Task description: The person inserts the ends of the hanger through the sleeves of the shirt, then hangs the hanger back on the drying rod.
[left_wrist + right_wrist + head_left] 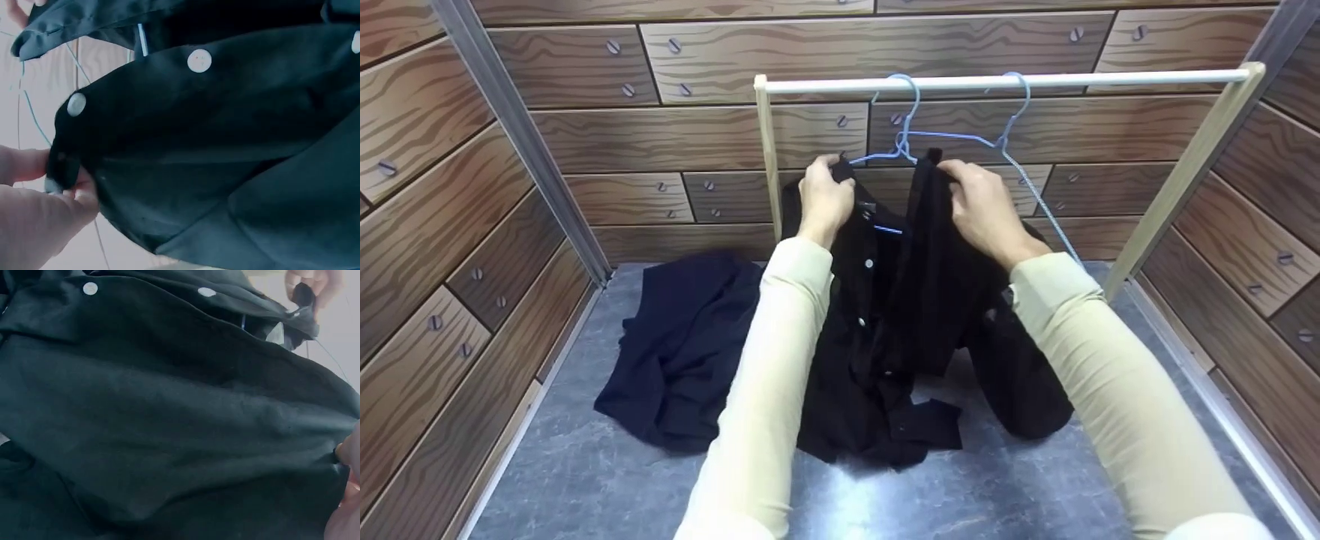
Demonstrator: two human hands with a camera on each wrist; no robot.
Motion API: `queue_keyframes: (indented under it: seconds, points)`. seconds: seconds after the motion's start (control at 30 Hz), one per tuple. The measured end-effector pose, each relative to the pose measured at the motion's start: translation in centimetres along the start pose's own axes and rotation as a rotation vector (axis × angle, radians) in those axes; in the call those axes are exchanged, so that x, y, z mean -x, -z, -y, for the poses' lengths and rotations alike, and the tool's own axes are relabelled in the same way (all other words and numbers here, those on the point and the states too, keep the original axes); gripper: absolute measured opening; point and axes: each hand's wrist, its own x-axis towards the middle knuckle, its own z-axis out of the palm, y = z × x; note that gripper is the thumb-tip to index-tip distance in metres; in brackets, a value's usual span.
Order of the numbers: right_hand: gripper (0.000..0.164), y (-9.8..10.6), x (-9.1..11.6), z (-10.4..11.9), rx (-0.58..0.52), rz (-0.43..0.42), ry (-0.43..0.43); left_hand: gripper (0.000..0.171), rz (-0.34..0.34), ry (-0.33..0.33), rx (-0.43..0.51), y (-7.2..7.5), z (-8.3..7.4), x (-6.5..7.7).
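A black shirt with white buttons (840,300) hangs on a blue hanger (910,124) from the rack's rail, its front parted and its lower part on the grey floor. My left hand (826,196) pinches one side of the collar, fingertips and thumb on the cloth in the left wrist view (39,208). With my right hand (986,206) I pinch the other front edge near the collar; its fingers show at the right edge of the right wrist view (346,478). Part of the hanger is hidden inside the shirt.
A second blue hanger (1020,124) hangs on the white rail (1110,79) to the right, partly behind my right hand. Dark navy folded cloth (682,352) lies on the floor at left. Wood-patterned walls (457,247) enclose the sides and back.
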Motion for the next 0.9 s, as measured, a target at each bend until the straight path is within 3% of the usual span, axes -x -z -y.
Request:
queue_keyframes:
  seconds: [0.13, 0.23, 0.33, 0.63, 0.9]
  points:
    - [0.037, -0.3, 0.1, 0.0, -0.008, 0.004, 0.004, 0.043, 0.01, -0.14, 0.023, 0.0, -1.2, 0.4]
    - [0.038, -0.3, 0.1, 0.1, 0.004, -0.001, 0.006, 0.042, 0.061, -0.254, 0.068, -0.5, -2.2, 0.9]
    - [0.037, -0.3, 0.2, 0.1, 0.01, -0.003, 0.002, 0.041, 0.109, -0.323, 0.075, -1.2, -2.7, 1.3]
    - [0.044, 0.0, 1.4, -0.6, 0.096, 0.091, -0.082, 0.053, 0.264, -0.321, -0.146, -2.1, -1.0, 2.4]
    - [0.045, 0.4, 2.1, -0.5, 0.165, 0.026, -0.053, 0.065, 0.319, -0.329, -0.186, -2.1, 0.1, 2.8]
